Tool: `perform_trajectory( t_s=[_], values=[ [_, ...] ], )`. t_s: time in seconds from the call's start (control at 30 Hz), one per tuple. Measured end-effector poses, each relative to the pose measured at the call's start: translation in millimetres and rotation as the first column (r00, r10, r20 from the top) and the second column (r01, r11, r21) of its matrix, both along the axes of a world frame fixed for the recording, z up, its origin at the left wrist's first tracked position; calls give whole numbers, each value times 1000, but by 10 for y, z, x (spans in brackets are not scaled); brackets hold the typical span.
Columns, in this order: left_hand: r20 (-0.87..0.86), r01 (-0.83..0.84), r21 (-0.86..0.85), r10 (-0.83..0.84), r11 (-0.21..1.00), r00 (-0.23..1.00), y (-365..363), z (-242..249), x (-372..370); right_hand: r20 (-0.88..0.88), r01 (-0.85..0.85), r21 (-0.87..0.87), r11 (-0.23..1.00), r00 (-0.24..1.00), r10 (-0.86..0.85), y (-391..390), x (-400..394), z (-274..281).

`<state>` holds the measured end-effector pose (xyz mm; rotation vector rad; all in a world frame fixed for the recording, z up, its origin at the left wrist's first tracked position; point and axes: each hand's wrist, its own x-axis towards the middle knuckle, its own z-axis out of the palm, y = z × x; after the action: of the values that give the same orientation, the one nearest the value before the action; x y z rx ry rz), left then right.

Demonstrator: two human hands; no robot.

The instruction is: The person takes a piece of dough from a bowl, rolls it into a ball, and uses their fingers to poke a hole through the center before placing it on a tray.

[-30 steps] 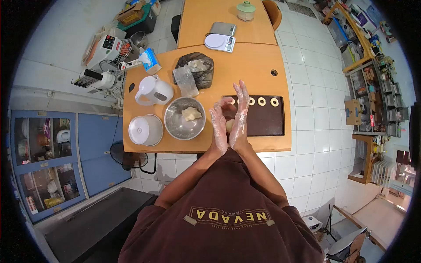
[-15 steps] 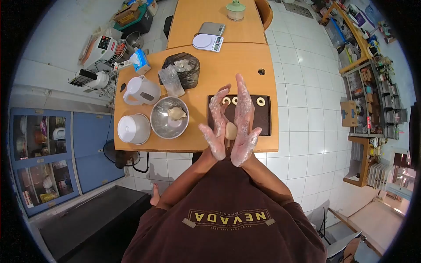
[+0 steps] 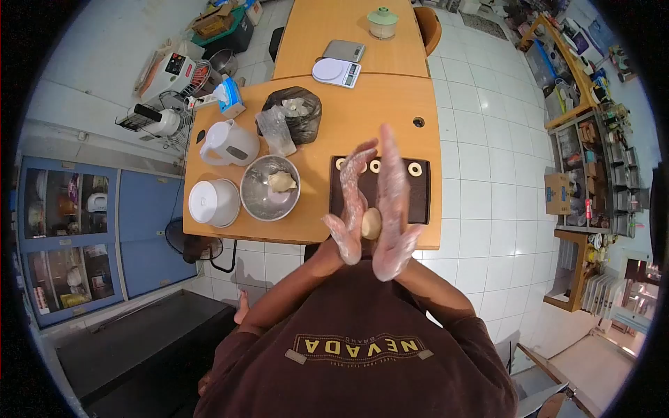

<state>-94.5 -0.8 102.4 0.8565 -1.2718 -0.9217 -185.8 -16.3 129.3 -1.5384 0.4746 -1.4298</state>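
A small pale dough ball [image 3: 371, 223] is held between my two palms, above the table's front edge. My left hand [image 3: 348, 209] presses it from the left and my right hand [image 3: 394, 209] from the right, both with fingers stretched out and coated in white flour or dough. Beneath and beyond them lies a dark tray [image 3: 420, 198] with several pale dough rings [image 3: 415, 169] along its far side; my hands hide part of it. Left of my hands, a metal bowl [image 3: 254, 202] contains a larger lump of dough [image 3: 281, 182].
On the wooden table [image 3: 362, 104] are a white tub [image 3: 214, 203], a white jug [image 3: 230, 143], a black plastic bag [image 3: 306, 125], a clear bag [image 3: 277, 132] and a tissue box [image 3: 231, 98]. Farther back are two scales [image 3: 336, 72] and a green-lidded container [image 3: 382, 23].
The hands have shifted slightly against each other around the dough ball, which looks rounder and sits a little lower in view. The whole view has also moved slightly.
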Motion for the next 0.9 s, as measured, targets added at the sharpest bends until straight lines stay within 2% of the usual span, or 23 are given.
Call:
perform_trajectory(
  t_s=[0.03, 0.1, 0.17, 0.2, 0.3, 0.33, 0.4, 0.47, 0.5, 0.53, 0.6, 0.63, 0.67, 0.77, 0.87, 0.9],
  values=[
    [-8, 24, -42, -24, 999, 1000, 28, -5, -48, 29, 48, -10, 999, 998, -47, -36, 32, 36],
    [-122, 42, 13, -40, 999, 992, 70, 148, -92, 86, 146, -26, 989, 986, -143, -108, 97, 108],
    [-249, 19, 60, -3, 998, 969, 87, 354, -102, 24, 123, -27, 992, 992, -123, -116, 86, -11],
    [-291, -6, 7, 8, 1000, 957, 38, 365, -76, -9, 101, -6, 995, 995, -101, -73, 83, -5],
    [-192, -85, 40, 91, 996, 977, -102, 512, 32, -54, 18, 33, 999, 998, -16, 48, 100, -151],
    [-93, -90, 29, 93, 995, 991, -121, 483, 69, -74, 17, -24, 1000, 997, -19, 88, 93, -164],
    [103, -93, 5, 92, 996, 990, -151, 325, 109, 11, 64, -12, 998, 998, -64, 118, 103, -144],
    [128, -22, -86, 33, 996, 991, -137, 32, 46, 77, 112, 10, 994, 991, -112, 90, 70, 9],
    [126, 9, -66, -1, 998, 992, -102, 12, 3, 89, 135, 40, 990, 986, -138, 62, 6, 41],
    [123, 40, -45, -34, 998, 992, -69, 6, -41, 231, 137, -46, 990, 965, -122, -39, 44, -7],
    [54, 70, -29, -68, 997, 996, -1, 65, -78, 309, 165, -75, 983, 942, -134, -103, 95, -20],
    [18, 85, -22, -84, 996, 996, 8, 115, -98, 247, 182, -20, 983, 954, -171, -74, 95, 44],
    [-59, 101, -89, -106, 991, 993, 5, 183, -121, 207, 174, 15, 985, 963, -174, -44, 87, 49],
    [-133, 66, 18, -63, 998, 989, -51, 387, -41, 143, 93, 80, 992, 984, -103, 36, 83, -44],
    [-204, 5, -13, -8, 1000, 979, -178, 352, -57, 59, 66, -3, 998, 996, -66, 131, 63, -91],
    [-148, 14, -43, -20, 999, 989, -173, 307, -57, 30, 73, -23, 997, 997, -73, 144, 59, -97]
  ],
)
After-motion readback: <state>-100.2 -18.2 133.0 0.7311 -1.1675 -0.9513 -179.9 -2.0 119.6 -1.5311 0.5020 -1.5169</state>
